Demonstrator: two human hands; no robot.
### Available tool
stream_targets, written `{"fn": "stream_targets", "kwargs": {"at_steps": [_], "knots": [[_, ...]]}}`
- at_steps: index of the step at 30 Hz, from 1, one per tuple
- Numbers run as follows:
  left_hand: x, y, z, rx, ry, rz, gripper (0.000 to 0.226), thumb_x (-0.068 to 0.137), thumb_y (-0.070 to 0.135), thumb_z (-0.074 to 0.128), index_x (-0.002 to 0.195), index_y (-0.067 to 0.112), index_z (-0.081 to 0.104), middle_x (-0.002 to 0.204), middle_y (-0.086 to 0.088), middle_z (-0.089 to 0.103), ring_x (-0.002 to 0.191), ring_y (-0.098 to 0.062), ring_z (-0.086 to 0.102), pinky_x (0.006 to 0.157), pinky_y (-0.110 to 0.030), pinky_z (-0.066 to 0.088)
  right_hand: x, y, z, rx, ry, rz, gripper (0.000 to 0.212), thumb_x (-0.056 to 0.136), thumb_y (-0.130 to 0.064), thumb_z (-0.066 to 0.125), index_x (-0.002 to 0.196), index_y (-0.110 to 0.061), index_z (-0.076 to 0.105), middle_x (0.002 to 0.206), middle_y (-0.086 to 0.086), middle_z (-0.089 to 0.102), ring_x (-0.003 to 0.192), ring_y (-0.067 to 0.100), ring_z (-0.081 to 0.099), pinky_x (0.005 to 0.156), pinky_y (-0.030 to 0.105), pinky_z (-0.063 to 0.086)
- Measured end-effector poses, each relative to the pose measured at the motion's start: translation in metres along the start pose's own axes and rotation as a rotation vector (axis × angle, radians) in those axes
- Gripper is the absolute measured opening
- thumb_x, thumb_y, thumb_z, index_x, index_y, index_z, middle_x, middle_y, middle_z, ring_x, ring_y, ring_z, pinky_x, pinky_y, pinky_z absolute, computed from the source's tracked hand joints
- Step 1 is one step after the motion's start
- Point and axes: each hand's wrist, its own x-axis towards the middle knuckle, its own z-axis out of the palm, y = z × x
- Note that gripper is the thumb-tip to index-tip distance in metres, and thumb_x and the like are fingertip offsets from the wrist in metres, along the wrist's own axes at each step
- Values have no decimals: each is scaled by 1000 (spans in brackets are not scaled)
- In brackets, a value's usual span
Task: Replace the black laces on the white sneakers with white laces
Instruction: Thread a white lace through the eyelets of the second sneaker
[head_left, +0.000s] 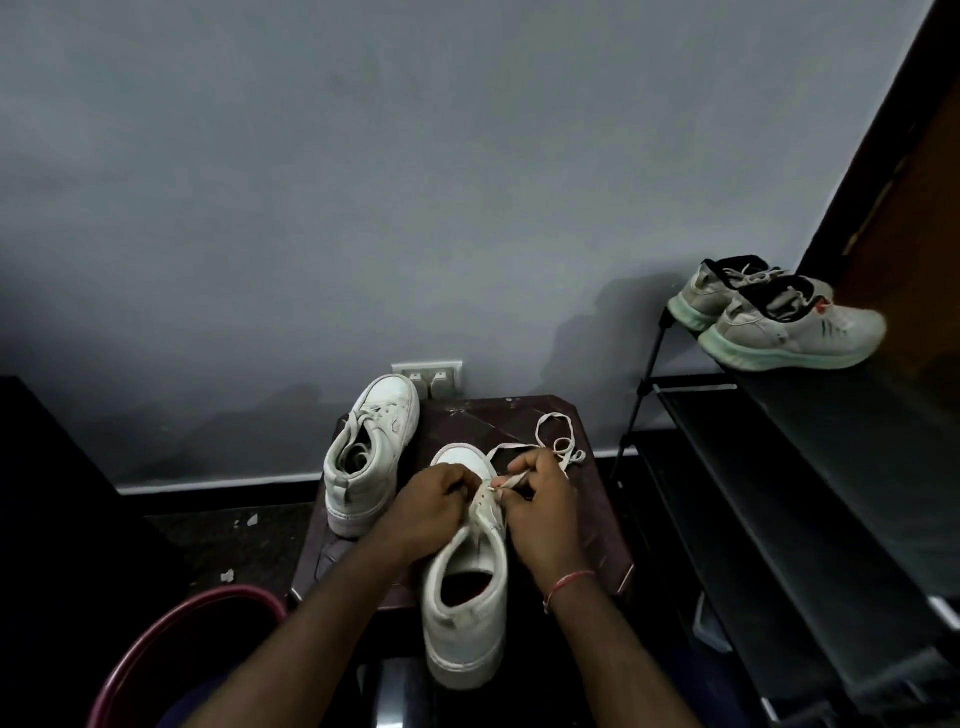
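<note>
Two jobs split: left hand (434, 500) grips the near white sneaker (462, 642) steady so right hand (544, 503), pinching the white lace (519, 446), can thread.

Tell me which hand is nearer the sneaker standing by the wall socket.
Left. The left hand is just right of that far sneaker, gripping the near sneaker at its eyelets; the right hand is farther right, pinching the white lace.
</note>
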Motion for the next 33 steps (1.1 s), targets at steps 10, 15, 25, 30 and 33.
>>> {"fn": "stream_targets", "kwargs": {"at_steps": [10, 15, 25, 30, 33], "knots": [[15, 13, -9, 277, -12, 12, 9, 91, 14, 59, 85, 8, 64, 82, -7, 66, 71, -18, 53, 59, -19, 30, 14, -8, -8, -109, -153, 87, 25, 74, 3, 75, 81, -17, 61, 79, 8, 73, 79, 24, 72, 80, 40, 57], [9, 13, -10, 168, 62, -72, 19, 92, 17, 59, 73, 17, 55, 73, 0, 59, 72, -21, 54, 57, -19, 34, 10, -18, -11, -253, -82, 172, 25, 66, -42, 73, 78, -27, 57, 73, 0, 71, 68, 23, 70, 70, 46, 60], [9, 29, -35, -320, 87, -228, 14, 95, 5, 49, 82, 9, 53, 88, -17, 70, 72, -27, 67, 60, -31, 51, -16, -50, 4, -445, -270, 19, 31, 77, -20, 66, 107, -26, 62, 91, -9, 63, 95, 18, 64, 81, 29, 49], [4, 41, -61, -805, 327, -214, 20, 97, 14, 50, 78, 17, 52, 78, -11, 63, 70, -21, 64, 64, -34, 50, -10, -49, 8, -472, -188, 40, 38, 77, -14, 61, 114, -24, 58, 103, -4, 65, 100, 18, 61, 84, 27, 44], [4, 41, -67, -472, 253, -44, 18, 87, 29, 61, 72, 20, 61, 84, -18, 70, 78, -26, 64, 73, -41, 53, -4, -48, 11, -358, -121, -43, 34, 82, -15, 66, 115, -20, 62, 103, -6, 67, 95, 14, 62, 83, 24, 45]]}}
